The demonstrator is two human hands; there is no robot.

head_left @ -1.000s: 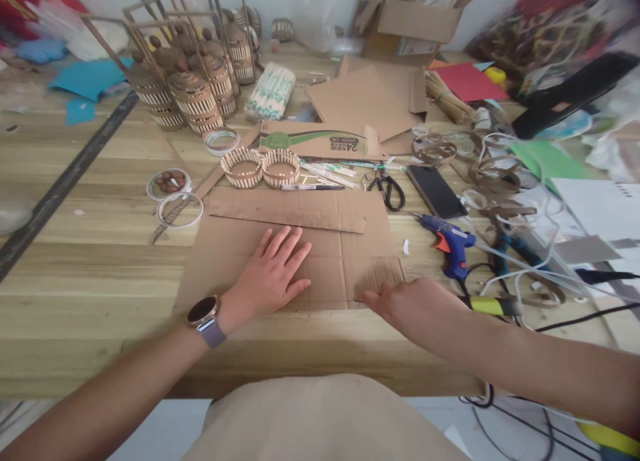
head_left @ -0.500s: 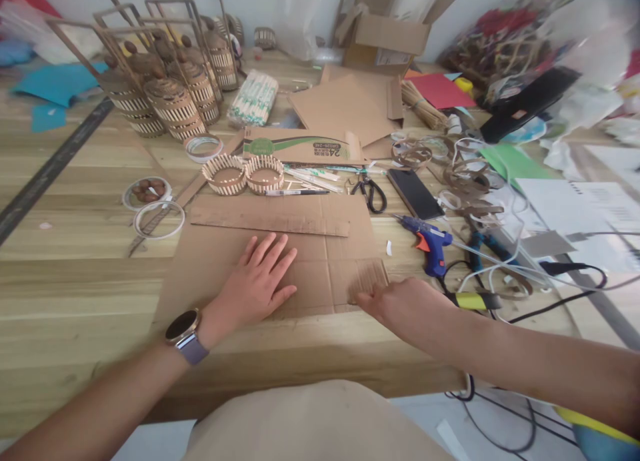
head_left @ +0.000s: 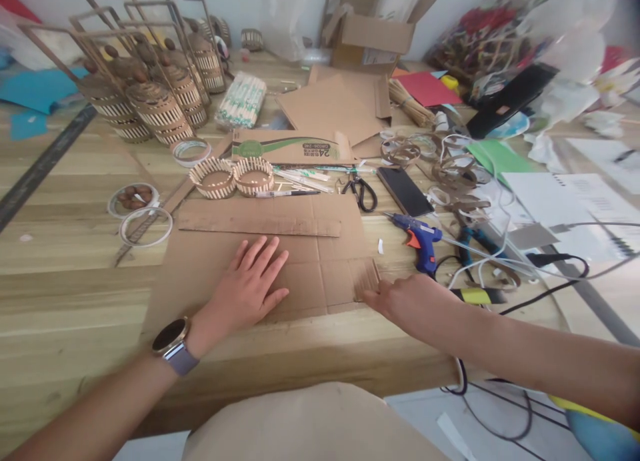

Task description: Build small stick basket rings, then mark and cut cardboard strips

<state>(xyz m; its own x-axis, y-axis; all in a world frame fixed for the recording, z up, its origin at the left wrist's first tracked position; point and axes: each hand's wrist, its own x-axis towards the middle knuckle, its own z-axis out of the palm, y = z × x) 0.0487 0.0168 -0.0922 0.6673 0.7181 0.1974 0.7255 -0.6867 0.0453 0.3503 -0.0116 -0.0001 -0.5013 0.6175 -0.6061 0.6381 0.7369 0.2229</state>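
A brown cardboard sheet (head_left: 295,287) lies on the wooden table in front of me, with creases across it. My left hand (head_left: 253,281) rests flat on this sheet, fingers spread, a watch on its wrist. At the sheet's right end, my right hand (head_left: 403,301) has its fingers curled round the edge, which is bent up a little. Its fingertips are partly hidden. Just beyond my left hand, a narrow cardboard strip (head_left: 260,224) lies across the sheet. A blue hot glue gun (head_left: 423,241) is close beyond my right hand.
Two round stick baskets (head_left: 254,177), a pen (head_left: 287,193), scissors (head_left: 363,193) and a phone (head_left: 405,191) lie past the cardboard. Cables (head_left: 500,267) tangle at right. Tape rings (head_left: 145,227) sit left. Several handled lanterns (head_left: 157,107) stand behind, near a cardboard box (head_left: 375,34).
The whole view has shifted, so the table's things appear farther left. My right hand has moved slightly rightward along the cardboard's end. My left hand stays flat on the sheet.
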